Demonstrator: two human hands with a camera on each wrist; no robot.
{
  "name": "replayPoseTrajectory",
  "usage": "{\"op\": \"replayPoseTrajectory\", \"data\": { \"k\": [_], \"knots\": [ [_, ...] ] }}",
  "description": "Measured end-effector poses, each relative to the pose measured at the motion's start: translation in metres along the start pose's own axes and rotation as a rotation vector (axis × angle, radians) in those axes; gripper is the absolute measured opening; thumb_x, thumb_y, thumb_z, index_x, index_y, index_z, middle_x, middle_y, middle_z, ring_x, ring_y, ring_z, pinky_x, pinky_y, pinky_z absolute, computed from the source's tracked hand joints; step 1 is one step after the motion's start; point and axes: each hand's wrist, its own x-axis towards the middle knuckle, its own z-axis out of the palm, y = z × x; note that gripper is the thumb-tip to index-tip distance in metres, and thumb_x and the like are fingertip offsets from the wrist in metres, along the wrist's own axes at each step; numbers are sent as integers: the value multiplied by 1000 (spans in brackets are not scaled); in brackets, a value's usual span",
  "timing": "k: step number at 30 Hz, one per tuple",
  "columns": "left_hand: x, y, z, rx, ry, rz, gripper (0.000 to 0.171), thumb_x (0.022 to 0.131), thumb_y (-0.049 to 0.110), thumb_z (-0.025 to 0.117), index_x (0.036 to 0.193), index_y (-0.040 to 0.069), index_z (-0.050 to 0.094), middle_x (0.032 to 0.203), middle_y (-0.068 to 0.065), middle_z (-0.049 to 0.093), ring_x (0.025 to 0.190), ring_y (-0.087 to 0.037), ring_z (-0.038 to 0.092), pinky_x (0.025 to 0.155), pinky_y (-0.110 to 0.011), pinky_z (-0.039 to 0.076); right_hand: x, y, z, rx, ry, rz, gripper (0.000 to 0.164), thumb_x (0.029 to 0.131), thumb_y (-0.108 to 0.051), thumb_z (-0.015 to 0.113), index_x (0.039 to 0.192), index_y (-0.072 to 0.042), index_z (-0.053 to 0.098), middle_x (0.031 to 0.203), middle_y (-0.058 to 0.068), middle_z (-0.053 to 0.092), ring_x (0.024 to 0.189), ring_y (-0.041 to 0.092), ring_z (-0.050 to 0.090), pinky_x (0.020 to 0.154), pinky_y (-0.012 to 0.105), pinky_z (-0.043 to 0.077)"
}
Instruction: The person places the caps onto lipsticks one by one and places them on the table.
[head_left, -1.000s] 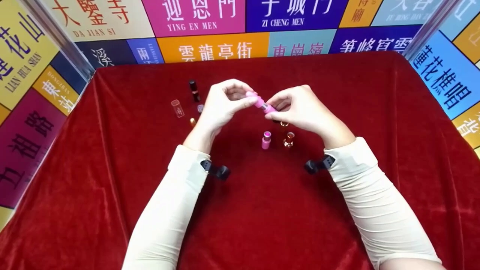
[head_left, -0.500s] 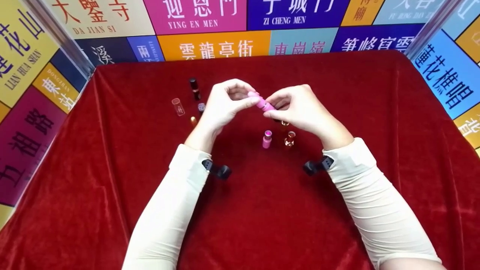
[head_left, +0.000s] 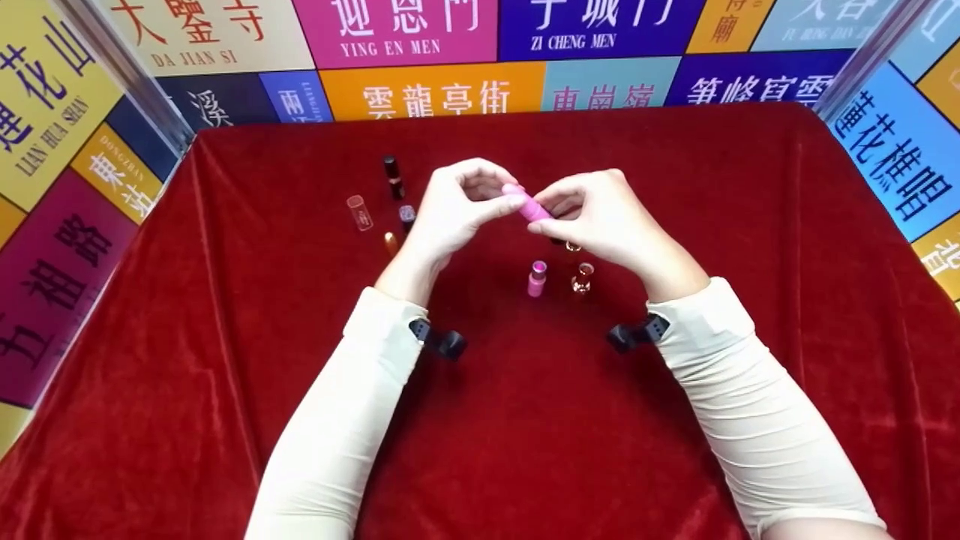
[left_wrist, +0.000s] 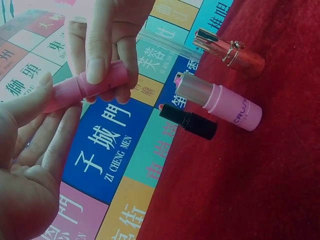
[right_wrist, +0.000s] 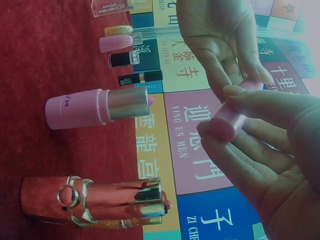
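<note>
In the head view a pink lipstick (head_left: pixel 535 211) is held slantwise in the air between both hands. My left hand (head_left: pixel 448 216) pinches its upper-left end with thumb and fingers. The other end is pinched by my right hand (head_left: pixel 611 223). The two pink parts meet, and no silver shows between them in the left wrist view. Below the hands stands an uncapped pink lipstick (head_left: pixel 536 280) with a silver collar. To its right is an uncapped red-gold lipstick (head_left: pixel 582 278). A small black lipstick (left_wrist: pixel 187 124) appears in the left wrist view; my right hand mostly hides it in the head view.
Left of the left hand stand a black tube (head_left: pixel 394 178), a clear cap (head_left: pixel 359 213), a dark cap with a glittery top (head_left: pixel 407 216) and a gold cap (head_left: pixel 391 241). A pink cap (right_wrist: pixel 115 43) shows in the right wrist view. Printed panels (head_left: pixel 431 90) border the red cloth (head_left: pixel 517 420).
A second ago a silver band showed between the two pink parts. The hands have drawn closer, and the parts have come together over it.
</note>
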Motion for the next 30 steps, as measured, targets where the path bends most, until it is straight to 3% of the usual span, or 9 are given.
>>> {"op": "replayPoseTrajectory", "data": {
  "k": [30],
  "knots": [
    [-2, -1, 5, -11, 3, -31, 13, 87, 6, 89, 95, 7, 78, 90, -10, 78, 84, -23, 74, 82, -32, 60, -1, -4, -1, -17, 28, 44, 24, 86, -19, 92, 105, -8, 85, 93, 7, 82, 86, 19, 80, 71, 15, 58]
  ]
}}
